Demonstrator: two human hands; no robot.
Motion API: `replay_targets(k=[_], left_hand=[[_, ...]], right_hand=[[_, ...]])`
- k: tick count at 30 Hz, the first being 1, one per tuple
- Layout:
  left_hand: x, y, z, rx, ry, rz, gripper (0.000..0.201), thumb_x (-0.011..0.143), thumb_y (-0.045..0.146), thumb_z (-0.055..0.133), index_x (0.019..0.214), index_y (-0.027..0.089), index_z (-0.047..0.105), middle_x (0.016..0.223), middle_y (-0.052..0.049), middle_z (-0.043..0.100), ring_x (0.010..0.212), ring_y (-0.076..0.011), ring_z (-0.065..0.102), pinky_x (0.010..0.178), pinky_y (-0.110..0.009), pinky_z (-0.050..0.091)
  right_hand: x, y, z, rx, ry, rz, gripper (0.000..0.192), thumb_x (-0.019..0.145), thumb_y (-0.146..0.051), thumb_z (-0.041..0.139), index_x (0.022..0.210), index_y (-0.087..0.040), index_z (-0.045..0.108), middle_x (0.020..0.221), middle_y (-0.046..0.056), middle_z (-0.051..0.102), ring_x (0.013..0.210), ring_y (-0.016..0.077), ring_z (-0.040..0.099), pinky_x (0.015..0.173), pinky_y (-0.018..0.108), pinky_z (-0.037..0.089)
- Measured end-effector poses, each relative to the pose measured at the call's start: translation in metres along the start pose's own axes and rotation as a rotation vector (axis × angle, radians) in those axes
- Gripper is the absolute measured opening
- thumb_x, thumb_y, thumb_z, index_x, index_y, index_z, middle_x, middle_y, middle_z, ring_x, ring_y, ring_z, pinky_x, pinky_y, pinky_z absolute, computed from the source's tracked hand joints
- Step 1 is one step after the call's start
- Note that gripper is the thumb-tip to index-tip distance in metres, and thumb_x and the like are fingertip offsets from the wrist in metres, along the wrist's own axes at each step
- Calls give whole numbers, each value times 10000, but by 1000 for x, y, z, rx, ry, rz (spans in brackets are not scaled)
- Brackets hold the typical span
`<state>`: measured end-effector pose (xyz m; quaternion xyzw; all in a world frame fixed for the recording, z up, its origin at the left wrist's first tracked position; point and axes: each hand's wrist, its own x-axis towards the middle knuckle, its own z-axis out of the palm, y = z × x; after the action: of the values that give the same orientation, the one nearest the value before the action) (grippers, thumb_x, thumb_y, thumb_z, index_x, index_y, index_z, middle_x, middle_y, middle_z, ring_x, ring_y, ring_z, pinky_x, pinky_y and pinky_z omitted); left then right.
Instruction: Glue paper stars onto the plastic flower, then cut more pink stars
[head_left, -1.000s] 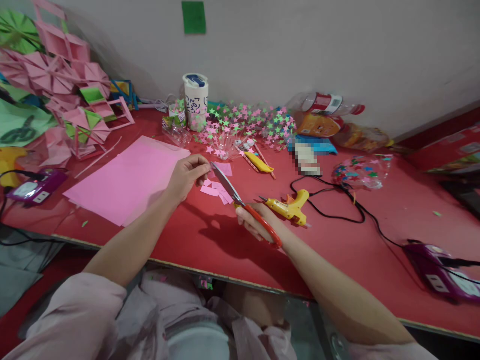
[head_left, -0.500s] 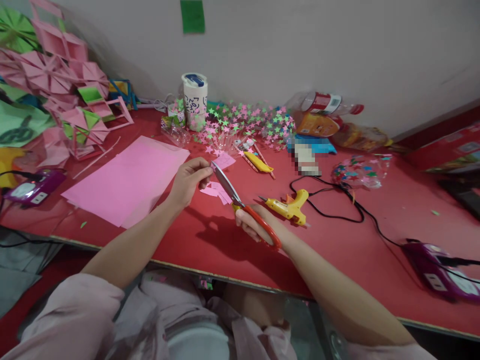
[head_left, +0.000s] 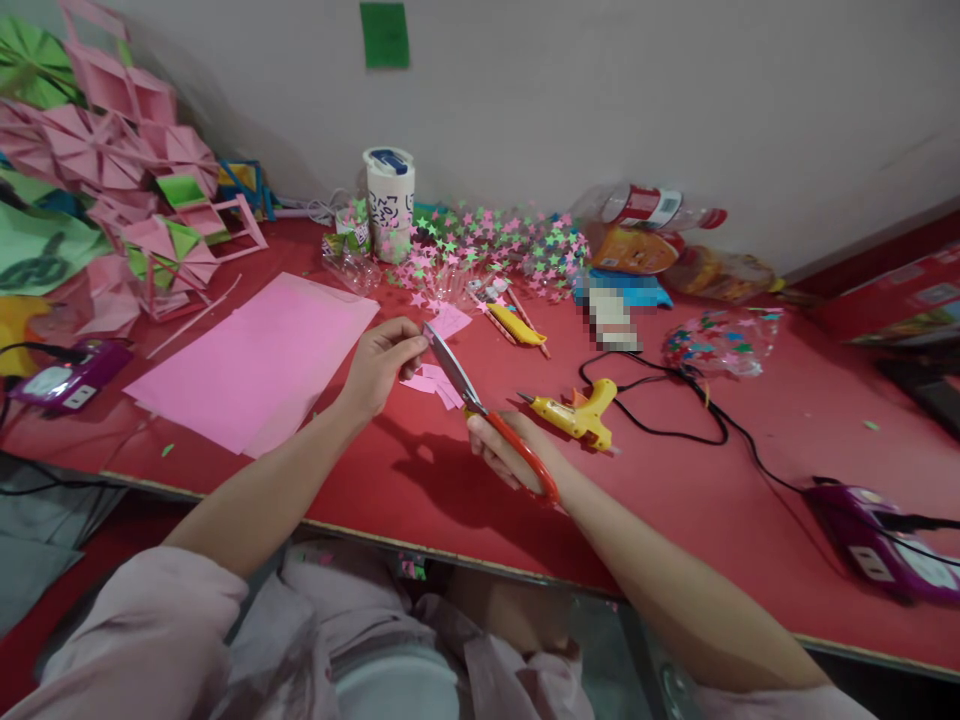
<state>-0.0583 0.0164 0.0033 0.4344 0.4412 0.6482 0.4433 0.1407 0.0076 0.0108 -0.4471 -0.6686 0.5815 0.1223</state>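
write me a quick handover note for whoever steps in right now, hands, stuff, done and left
Right hand: closed around the red handles of the scissors, blades pointing up and away toward the left hand.
Left hand: fingertips pinched at the blade tips; whatever small scrap it pinches is too small to make out.
Things: small cut pink pieces lie on the red table just under the blades; large pink sheet to the left; yellow glue gun to the right.
Done: several pieces already cut.
Left: the large sheet looks whole; glue gun lies untouched.
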Motion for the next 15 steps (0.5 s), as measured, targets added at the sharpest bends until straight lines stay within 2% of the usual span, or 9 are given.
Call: replay_targets(k=[10,13,15], left_hand=[[1,-2,0,-17,10,16,132,693,206,606,583,181,537,488,61,464,444,-43,399,443,-180,326],[2,-4,0,0,36,95,121,678,186,614,576,175,550,621,41,521,561,-51,469,560,-189,400],[3,-6,1,4,53,136,115,670,179,618,576,169,552,811,10,606,757,-76,561,717,-204,450]], right_hand=[[-1,3,1,35,27,-6,525,741,-704,529,622,-201,433,363,-94,346,271,49,304,297,190,248],[-1,2,2,-8,55,-30,537,741,-715,515,611,-200,434,369,-86,356,274,53,316,300,196,252],[-1,2,2,-38,69,-44,544,742,-720,504,605,-198,437,374,-81,362,274,55,323,300,199,255]])
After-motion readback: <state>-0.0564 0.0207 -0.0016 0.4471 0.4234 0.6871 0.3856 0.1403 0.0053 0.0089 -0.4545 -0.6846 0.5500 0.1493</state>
